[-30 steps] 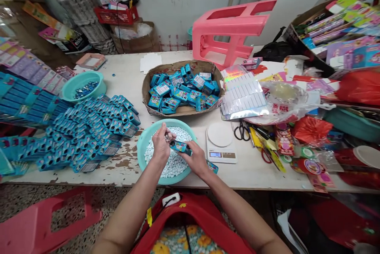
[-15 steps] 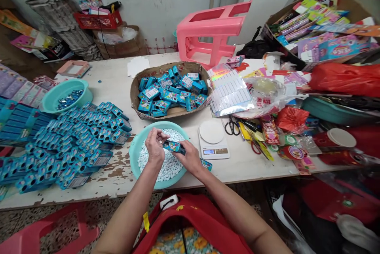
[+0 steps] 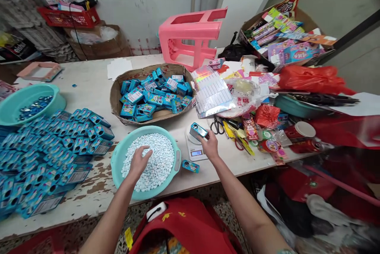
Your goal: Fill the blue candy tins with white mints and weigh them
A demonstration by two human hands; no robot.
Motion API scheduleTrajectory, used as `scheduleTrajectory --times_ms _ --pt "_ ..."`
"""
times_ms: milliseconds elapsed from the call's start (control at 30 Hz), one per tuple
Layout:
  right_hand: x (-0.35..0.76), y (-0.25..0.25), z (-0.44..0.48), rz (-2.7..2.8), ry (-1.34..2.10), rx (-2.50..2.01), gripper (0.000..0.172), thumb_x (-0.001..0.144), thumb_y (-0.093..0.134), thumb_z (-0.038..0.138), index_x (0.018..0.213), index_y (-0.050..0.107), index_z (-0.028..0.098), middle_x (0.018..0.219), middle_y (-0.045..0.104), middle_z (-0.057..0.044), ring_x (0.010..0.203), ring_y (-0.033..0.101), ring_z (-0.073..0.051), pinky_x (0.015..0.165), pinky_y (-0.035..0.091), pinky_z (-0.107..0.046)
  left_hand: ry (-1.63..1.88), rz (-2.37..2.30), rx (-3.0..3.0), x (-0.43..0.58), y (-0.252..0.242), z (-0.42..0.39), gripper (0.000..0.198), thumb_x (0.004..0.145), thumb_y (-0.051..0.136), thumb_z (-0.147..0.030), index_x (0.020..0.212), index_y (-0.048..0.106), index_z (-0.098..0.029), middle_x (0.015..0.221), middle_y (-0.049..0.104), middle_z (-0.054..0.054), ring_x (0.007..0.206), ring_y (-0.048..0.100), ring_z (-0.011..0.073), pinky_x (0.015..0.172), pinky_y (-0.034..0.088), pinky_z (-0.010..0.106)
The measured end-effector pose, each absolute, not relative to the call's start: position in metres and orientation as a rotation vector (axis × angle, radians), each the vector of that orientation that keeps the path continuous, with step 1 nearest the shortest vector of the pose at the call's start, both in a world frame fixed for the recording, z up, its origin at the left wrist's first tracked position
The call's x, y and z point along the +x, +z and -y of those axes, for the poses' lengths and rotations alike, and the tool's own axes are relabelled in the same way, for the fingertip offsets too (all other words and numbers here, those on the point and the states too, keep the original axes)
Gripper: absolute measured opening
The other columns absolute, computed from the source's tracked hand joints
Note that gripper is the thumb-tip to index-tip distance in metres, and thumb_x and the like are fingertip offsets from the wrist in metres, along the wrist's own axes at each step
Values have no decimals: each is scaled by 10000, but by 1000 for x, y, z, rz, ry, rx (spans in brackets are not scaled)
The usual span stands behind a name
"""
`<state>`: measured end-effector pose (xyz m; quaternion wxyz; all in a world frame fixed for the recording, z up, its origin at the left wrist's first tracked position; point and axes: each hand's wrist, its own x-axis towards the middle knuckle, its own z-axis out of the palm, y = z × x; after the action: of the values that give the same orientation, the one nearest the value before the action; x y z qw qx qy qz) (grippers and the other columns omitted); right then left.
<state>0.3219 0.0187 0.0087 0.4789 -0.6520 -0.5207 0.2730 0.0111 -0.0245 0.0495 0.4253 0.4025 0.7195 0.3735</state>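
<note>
Turquoise basin [image 3: 116,163] of white pellets [image 3: 162,149], small blue box [image 3: 198,129] held to its right.
Left of the basin, clustered boxes [image 3: 59,155]; over its pellets, the left hand [image 3: 140,162], fingers spread; just right of its rim, a lone box [image 3: 190,166]; farther right, at the scale [image 3: 190,146], the right hand [image 3: 210,147] pinching the small blue box.

One box [image 3: 128,110] reads "CARAMELO", the wall [image 3: 160,12] "15".
</note>
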Motion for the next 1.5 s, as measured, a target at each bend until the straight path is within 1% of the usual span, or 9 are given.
scheduleTrajectory --times_ms 133,300,500,667,800,1033,1233,1400,1500 --pt "335 -18 -33 1248 670 -1611 410 724 655 431 1032 566 176 988 600 -74 903 588 -217 817 506 -398 853 -1747 972 13 46 30 235 608 746 -359 785 689 -216 923 668 70 862 578 263 758 432 317" --pt "346 -29 -6 1172 615 -1662 614 733 656 451 1244 444 186 1241 508 -131 1152 502 -252 931 455 -435 886 -1783 969 3 44 31 274 634 734 -409 816 689 -209 944 676 68 859 582 247 715 435 287" --pt "358 -39 62 1093 592 -1761 448 838 530 466 1180 493 180 1171 527 -143 1060 538 -243 851 500 -439 863 -1766 909 2 37 37 333 641 730 -456 834 683 -188 943 667 79 820 591 226 693 446 281" --pt "355 -48 105 1164 699 -1748 295 830 541 467 964 618 215 977 618 -94 920 595 -239 777 536 -432 848 -1722 878 14 34 35 373 639 727 -483 859 675 -186 931 664 81 790 622 224 699 465 300" --pt "357 -53 111 1179 724 -1745 292 812 565 459 954 626 211 970 639 -96 892 611 -243 772 537 -447 874 -1697 881 22 33 30 383 646 717 -498 866 667 -188 919 662 65 776 629 208 713 465 297" --pt "366 -42 63 1196 707 -1708 432 790 590 422 1140 527 176 1079 626 -129 970 609 -239 797 523 -425 908 -1658 867 41 32 26 364 659 709 -495 840 659 -183 905 664 60 790 628 208 733 471 304" --pt "346 -34 -7 1253 683 -1668 704 650 723 419 1254 446 186 1235 545 -140 1062 551 -253 829 500 -395 945 -1681 801 41 36 35 340 653 724 -473 817 663 -182 899 673 65 771 629 208 716 464 296" --pt "331 -16 -36 1309 678 -1638 424 721 652 423 1053 567 173 935 646 -70 854 596 -227 782 494 -393 966 -1679 689 36 44 42 370 631 742 -473 826 653 -171 897 675 86 774 638 220 714 468 311" --pt "318 19 -33 1405 659 -1557 359 734 660 395 1025 599 193 975 636 -63 916 584 -233 849 464 -395 998 -1586 610 44 53 41 419 662 713 -508 885 644 -160 933 677 110 785 652 221 726 485 326"
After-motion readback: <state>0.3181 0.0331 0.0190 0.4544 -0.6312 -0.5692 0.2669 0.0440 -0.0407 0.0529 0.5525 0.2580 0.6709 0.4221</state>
